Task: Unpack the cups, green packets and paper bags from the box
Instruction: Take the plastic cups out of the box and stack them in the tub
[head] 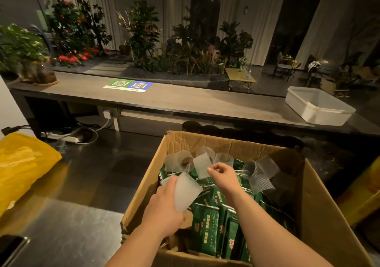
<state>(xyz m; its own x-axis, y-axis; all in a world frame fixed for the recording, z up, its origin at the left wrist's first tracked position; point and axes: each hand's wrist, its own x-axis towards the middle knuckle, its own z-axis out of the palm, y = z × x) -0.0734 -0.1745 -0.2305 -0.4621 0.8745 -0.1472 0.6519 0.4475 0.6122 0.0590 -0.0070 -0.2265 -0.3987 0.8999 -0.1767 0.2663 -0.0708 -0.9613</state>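
Cups of frosted, ribbed, translucent plastic lie tumbled on upright glossy green packets inside an open corrugated cardboard box. The left grip is curled round one tapered cup, holding it on its side just above the packets. The right grip has its fingers bent at the edge of another ribbed cup; whether it pinches that one cannot be told. A crinkled yellow plastic bag lies left of the box.
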